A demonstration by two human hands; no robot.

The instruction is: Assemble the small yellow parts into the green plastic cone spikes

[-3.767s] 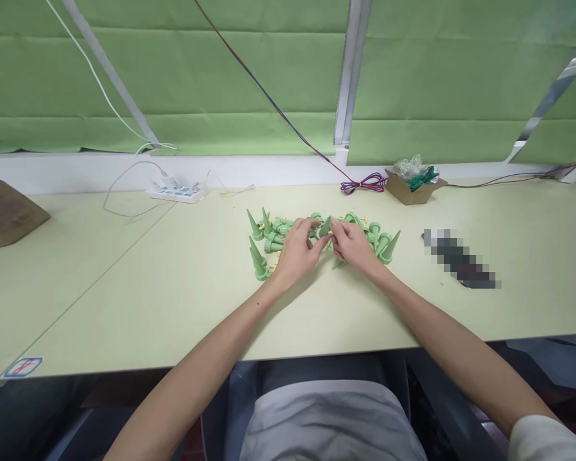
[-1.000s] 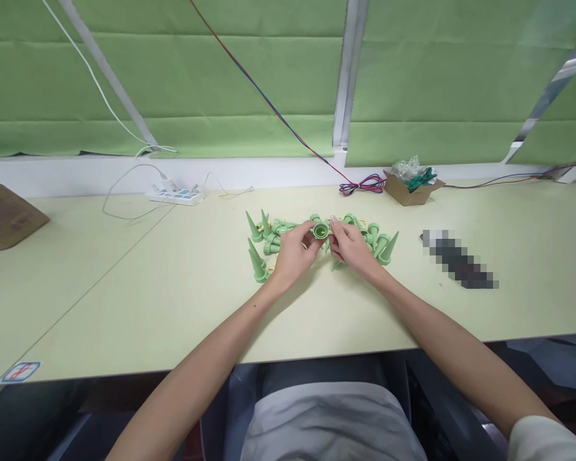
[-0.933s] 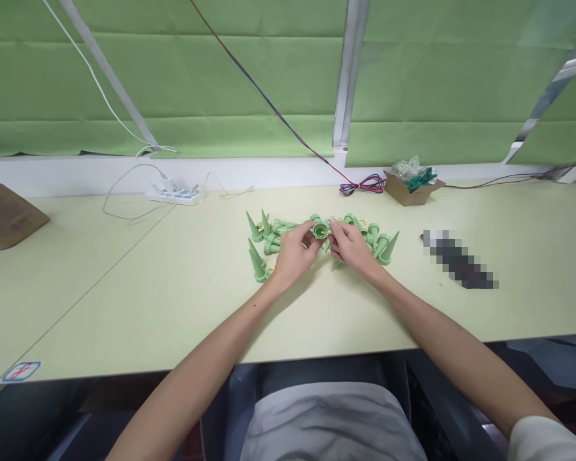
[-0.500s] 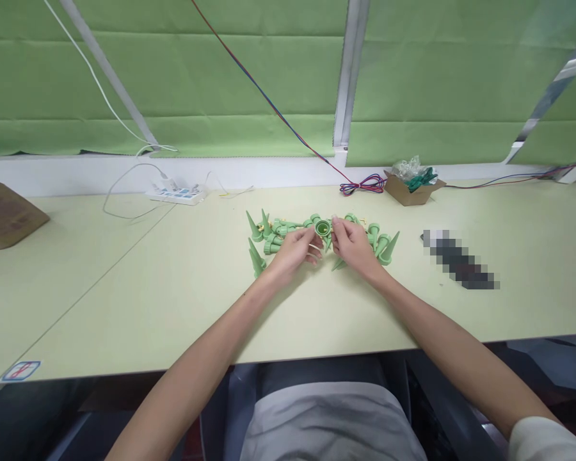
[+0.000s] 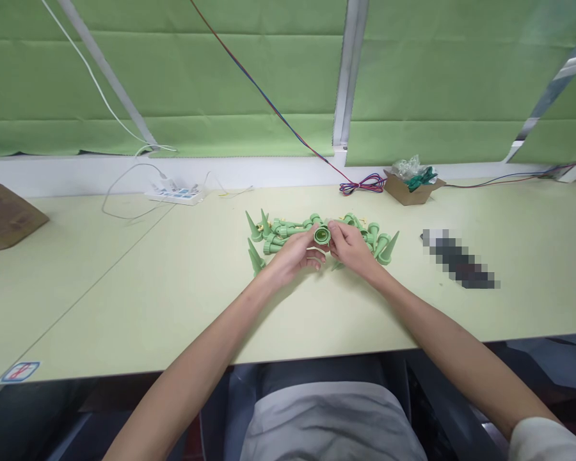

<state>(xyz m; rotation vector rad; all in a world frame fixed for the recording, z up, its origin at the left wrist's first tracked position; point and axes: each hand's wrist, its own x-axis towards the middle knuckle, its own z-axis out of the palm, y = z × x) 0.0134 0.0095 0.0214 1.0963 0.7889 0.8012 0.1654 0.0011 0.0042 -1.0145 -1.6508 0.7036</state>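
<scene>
A green plastic watering spike, hollow and cone-shaped, is held up between my hands with its round open end facing me. My left hand is closed around its left side, the lower fingers curled beneath. At the right edge of the rim, my right hand pinches with thumb and fingertips; whether a small part is also between them is hidden. Several like spikes lie behind and beside the hands, some standing point up, such as the spike at the left and the one at the right. Small yellow parts show among them.
A small cardboard box with clear and dark green plastic stands at the back, beside a coil of red and blue wire. Further left are a white power strip and a brown bag. A blurred-out dark object lies right.
The right fingers have come in against the spike's rim; the small yellow bit near them no longer shows. The spike's mouth has tipped a little lower and more toward me.
</scene>
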